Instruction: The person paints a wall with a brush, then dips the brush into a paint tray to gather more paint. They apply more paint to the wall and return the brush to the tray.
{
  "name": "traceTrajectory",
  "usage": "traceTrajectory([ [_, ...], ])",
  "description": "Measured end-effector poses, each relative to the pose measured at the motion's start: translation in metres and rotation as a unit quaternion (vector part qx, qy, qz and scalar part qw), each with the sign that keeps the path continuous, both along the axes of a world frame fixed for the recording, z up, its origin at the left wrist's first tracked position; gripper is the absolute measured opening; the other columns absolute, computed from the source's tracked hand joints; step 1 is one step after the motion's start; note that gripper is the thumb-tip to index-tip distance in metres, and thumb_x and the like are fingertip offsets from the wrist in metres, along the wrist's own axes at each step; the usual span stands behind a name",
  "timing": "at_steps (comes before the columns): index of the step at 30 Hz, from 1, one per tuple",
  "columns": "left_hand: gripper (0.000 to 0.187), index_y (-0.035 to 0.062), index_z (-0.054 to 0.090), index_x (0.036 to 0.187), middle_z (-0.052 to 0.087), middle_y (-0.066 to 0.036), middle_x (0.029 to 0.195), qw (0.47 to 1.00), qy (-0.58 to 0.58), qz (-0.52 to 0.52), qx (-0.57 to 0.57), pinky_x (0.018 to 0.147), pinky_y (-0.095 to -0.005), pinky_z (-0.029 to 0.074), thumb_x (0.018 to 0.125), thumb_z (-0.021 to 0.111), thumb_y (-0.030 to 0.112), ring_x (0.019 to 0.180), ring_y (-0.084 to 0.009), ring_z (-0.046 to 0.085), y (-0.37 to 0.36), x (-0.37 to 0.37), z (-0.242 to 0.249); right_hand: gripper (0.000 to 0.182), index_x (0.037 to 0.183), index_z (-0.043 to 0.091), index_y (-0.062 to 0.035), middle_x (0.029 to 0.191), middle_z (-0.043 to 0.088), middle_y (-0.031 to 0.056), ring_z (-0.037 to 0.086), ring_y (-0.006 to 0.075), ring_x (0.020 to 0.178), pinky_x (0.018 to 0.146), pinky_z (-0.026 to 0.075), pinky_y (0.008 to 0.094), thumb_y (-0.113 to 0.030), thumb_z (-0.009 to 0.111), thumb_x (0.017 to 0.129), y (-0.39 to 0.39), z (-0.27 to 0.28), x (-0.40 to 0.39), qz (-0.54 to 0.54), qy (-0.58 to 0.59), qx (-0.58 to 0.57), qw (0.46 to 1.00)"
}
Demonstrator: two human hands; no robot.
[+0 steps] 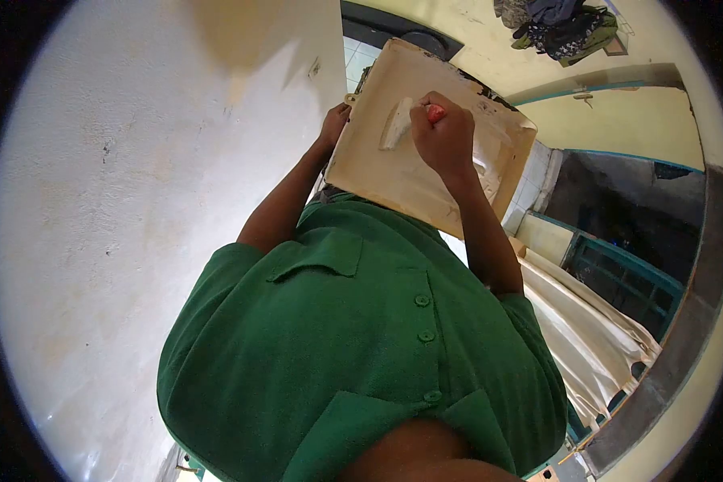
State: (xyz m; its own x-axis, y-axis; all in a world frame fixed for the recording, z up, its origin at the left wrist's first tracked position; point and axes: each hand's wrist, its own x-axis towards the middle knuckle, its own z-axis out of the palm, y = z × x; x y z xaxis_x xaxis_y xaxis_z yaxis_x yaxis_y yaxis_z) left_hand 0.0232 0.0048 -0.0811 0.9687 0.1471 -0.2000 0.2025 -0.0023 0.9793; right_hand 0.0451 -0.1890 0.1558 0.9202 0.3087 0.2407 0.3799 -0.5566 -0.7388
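A shallow, cream-coloured paint tray (pixel 369 157), with raised edges and dark, chipped patches along its far side, is tilted in front of my green shirt. My left hand (pixel 335 127) grips the tray's left edge, its fingers partly hidden behind the rim. Over the middle of the tray, my right hand (pixel 446 138) is closed round the red handle (pixel 435 113) of a paint roller. The roller's pale, paint-coated sleeve (pixel 396 126) lies against the tray's inner surface, to the left of that hand. Wet-looking paint shows on the right part of the tray.
A whitish wall (pixel 120 201) with scuffs rises close on my left. Clothes (pixel 562 28) hang at the upper right. A blue-green framed window (pixel 627 217) and a pale curtain (pixel 590 337) are on the right. White tiles (pixel 360 58) show beyond the tray.
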Motion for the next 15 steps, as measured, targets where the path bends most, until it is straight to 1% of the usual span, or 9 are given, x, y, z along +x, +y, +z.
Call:
traceTrajectory([
  [2, 0.036, -0.0029, 0.059, 0.102, 0.064, -0.013, 0.089, 0.988, 0.057, 0.034, -0.141, 0.071, -0.0305, 0.045, 0.086, 0.047, 0.027, 0.075, -0.0181, 0.058, -0.001, 0.003, -0.009, 0.013, 0.071, 0.059, -0.0019, 0.051, 0.050, 0.0114, 0.049, 0.0186, 0.042, 0.045, 0.040, 0.0310, -0.014, 0.055, 0.076, -0.007, -0.004, 0.004, 0.019, -0.014, 0.022, 0.999],
  [3, 0.035, -0.0029, 0.059, 0.102, 0.064, -0.014, 0.090, 0.994, 0.038, 0.021, -0.099, 0.072, -0.0308, 0.045, 0.086, 0.047, 0.026, 0.076, -0.0188, 0.059, 0.001, 0.003, -0.016, 0.013, 0.072, 0.059, -0.0021, 0.051, 0.051, 0.0098, 0.048, 0.0162, 0.042, 0.044, 0.039, 0.0298, -0.014, 0.055, 0.077, -0.013, -0.006, 0.006, 0.029, -0.021, 0.034, 0.999],
  [5, 0.034, -0.0029, 0.059, 0.102, 0.064, -0.015, 0.093, 1.000, -0.001, -0.005, -0.014, 0.072, -0.0314, 0.046, 0.085, 0.047, 0.024, 0.078, -0.0204, 0.060, 0.005, 0.004, -0.027, 0.014, 0.073, 0.061, -0.0031, 0.054, 0.054, 0.0096, 0.050, 0.0162, 0.044, 0.046, 0.042, 0.0299, -0.016, 0.058, 0.076, -0.033, -0.005, 0.011, 0.020, 0.082, 0.072, 0.994],
  [7, 0.033, -0.0028, 0.059, 0.102, 0.063, -0.016, 0.093, 0.998, 0.041, -0.002, -0.052, 0.073, -0.0316, 0.046, 0.085, 0.047, 0.023, 0.080, -0.0217, 0.060, 0.007, 0.008, -0.031, 0.013, 0.075, 0.062, -0.0035, 0.057, 0.056, 0.0083, 0.050, 0.0136, 0.045, 0.045, 0.042, 0.0279, -0.016, 0.059, 0.077, -0.054, 0.002, 0.012, -0.003, 0.179, 0.141, 0.974],
  [9, 0.032, -0.0026, 0.059, 0.102, 0.063, -0.016, 0.093, 0.999, 0.006, -0.023, 0.034, 0.072, -0.0320, 0.046, 0.085, 0.047, 0.022, 0.081, -0.0233, 0.060, 0.007, 0.005, -0.029, 0.013, 0.078, 0.063, -0.0034, 0.060, 0.057, 0.0059, 0.046, 0.0086, 0.044, 0.042, 0.039, 0.0240, -0.015, 0.058, 0.079, -0.070, 0.020, 0.006, -0.037, 0.266, 0.242, 0.933],
  [11, 0.032, -0.0025, 0.059, 0.101, 0.062, -0.016, 0.093, 0.961, -0.107, -0.075, 0.242, 0.071, -0.0326, 0.046, 0.083, 0.047, 0.021, 0.080, -0.0249, 0.059, 0.006, 0.000, -0.010, 0.011, 0.079, 0.062, -0.0037, 0.056, 0.052, 0.0005, 0.038, 0.0050, 0.040, 0.038, 0.029, 0.0201, -0.013, 0.057, 0.082, -0.087, 0.023, -0.001, -0.063, 0.281, 0.262, 0.921],
  [12, 0.031, -0.0023, 0.059, 0.100, 0.061, -0.017, 0.092, 0.979, -0.100, -0.056, 0.169, 0.071, -0.0328, 0.046, 0.082, 0.048, 0.021, 0.079, -0.0259, 0.059, 0.005, 0.002, -0.024, 0.011, 0.079, 0.062, -0.0038, 0.054, 0.049, -0.0022, 0.034, 0.0032, 0.038, 0.036, 0.024, 0.0181, -0.012, 0.056, 0.083, -0.096, 0.023, -0.004, -0.078, 0.288, 0.273, 0.915],
  [13, 0.030, -0.0021, 0.059, 0.099, 0.061, -0.017, 0.092, 0.990, -0.092, -0.037, 0.095, 0.070, -0.0331, 0.046, 0.081, 0.048, 0.020, 0.078, -0.0268, 0.059, 0.006, 0.007, -0.052, 0.012, 0.079, 0.062, -0.0044, 0.054, 0.050, -0.0019, 0.034, 0.0029, 0.038, 0.036, 0.024, 0.0179, -0.014, 0.056, 0.084, -0.104, 0.022, -0.006, -0.076, 0.297, 0.273, 0.912],
  [15, 0.029, -0.0016, 0.059, 0.099, 0.060, -0.017, 0.093, 0.999, -0.035, -0.005, -0.029, 0.070, -0.0337, 0.047, 0.079, 0.050, 0.018, 0.078, -0.0288, 0.058, 0.009, 0.010, -0.064, 0.015, 0.078, 0.062, -0.0055, 0.054, 0.051, -0.0013, 0.035, 0.0023, 0.038, 0.035, 0.023, 0.0174, -0.017, 0.057, 0.085, -0.115, 0.021, -0.011, -0.073, 0.312, 0.275, 0.906],
])
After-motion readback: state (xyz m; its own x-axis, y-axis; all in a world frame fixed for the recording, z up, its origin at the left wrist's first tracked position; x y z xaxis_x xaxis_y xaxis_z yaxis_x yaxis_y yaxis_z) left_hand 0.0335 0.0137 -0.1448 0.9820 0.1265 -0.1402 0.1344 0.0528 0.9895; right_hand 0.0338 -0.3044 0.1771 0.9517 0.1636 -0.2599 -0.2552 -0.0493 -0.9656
